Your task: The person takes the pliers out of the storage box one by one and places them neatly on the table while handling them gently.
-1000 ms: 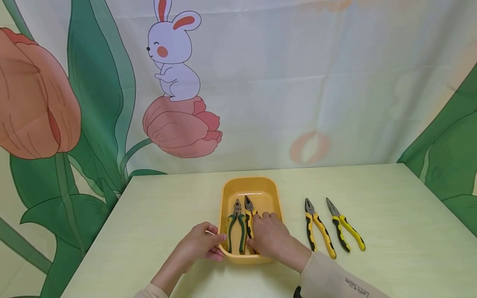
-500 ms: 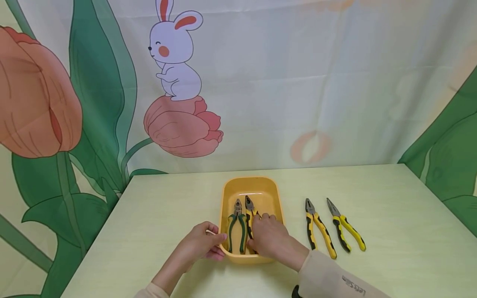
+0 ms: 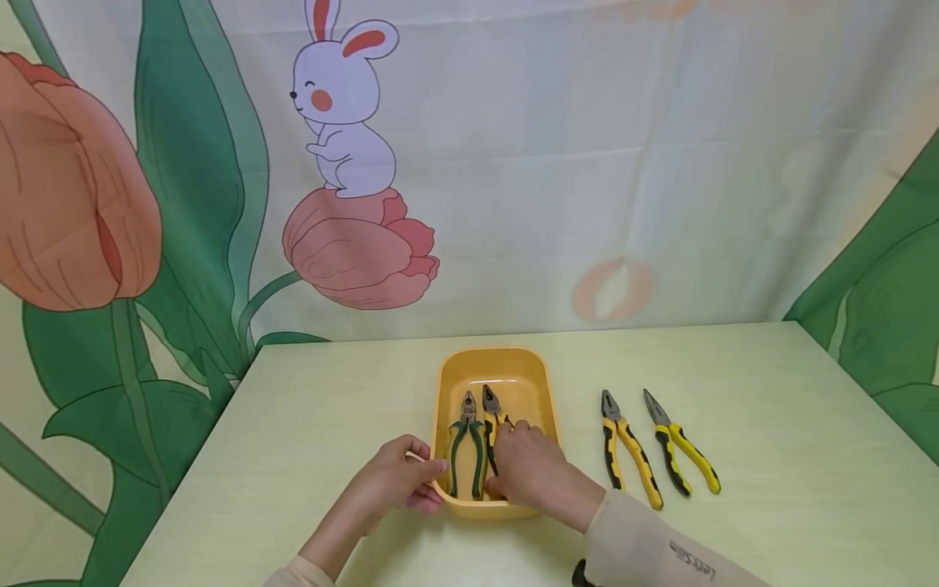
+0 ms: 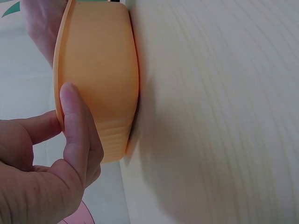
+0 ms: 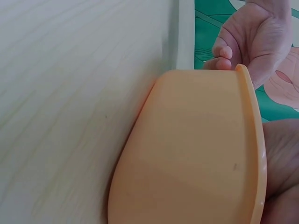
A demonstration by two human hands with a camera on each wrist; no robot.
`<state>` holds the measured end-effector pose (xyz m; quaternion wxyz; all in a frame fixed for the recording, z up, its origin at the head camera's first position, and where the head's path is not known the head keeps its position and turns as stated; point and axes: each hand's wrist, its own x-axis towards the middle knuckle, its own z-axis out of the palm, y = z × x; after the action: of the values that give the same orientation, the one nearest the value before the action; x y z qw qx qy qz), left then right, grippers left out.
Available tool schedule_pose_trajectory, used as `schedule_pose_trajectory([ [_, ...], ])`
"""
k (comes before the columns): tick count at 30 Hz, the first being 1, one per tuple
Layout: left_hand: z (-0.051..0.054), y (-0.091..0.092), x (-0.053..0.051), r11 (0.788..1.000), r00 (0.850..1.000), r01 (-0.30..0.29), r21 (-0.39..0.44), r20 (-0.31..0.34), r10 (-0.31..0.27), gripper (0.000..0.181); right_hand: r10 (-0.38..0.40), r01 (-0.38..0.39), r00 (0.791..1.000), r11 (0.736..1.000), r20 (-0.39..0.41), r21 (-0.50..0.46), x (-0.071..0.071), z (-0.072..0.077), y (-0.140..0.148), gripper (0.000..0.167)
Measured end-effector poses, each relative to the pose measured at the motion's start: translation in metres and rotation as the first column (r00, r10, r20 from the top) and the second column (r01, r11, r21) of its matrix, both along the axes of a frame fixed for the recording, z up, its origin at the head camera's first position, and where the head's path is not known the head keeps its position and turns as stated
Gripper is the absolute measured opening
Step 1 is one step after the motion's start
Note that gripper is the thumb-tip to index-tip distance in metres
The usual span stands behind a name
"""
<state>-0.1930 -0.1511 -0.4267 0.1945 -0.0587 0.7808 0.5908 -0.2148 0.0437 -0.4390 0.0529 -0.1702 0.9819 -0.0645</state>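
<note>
The tray [image 3: 528,391], lower centre, is orange-yellow, its green-handled pliers [image 3: 478,456] beside yellow-and-black pliers [image 3: 491,417]. At lower right, two pairs [image 3: 619,423] are yellow patterned with black. Behind the pale, faintly grained table [image 3: 345,399], a whitish cloth [image 3: 513,163] carries pink tulips.

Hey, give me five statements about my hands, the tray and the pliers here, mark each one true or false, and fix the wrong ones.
1. The left hand holds the rim of the yellow tray. True.
2. The green pliers lie outside the tray. False: they lie inside it.
3. The pointed pliers lie on the table, to the right of the tray. True.
4. The right hand hangs over the pointed pliers. False: it reaches into the tray and covers part of the black-and-yellow pliers there.
5. Three pairs of pliers lie on the table outside the tray. False: two do.
</note>
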Motion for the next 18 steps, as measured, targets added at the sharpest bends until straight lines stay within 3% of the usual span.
schedule_pose_trajectory([
  [8, -0.0001, 0.0002, -0.0002, 1.0, 1.0, 0.0, -0.003, -0.008, 0.0, 0.02, -0.001, 0.002, 1.0, 0.999, 0.022, -0.042, -0.0018, -0.001, -0.0007, 0.066],
  [18, 0.0, 0.0007, -0.0004, 1.0, 1.0, -0.003, -0.019, -0.014, 0.003, 0.02, -0.015, 0.022, 0.998, 0.994, 0.059, -0.112, -0.004, 0.0002, 0.0017, 0.048],
])
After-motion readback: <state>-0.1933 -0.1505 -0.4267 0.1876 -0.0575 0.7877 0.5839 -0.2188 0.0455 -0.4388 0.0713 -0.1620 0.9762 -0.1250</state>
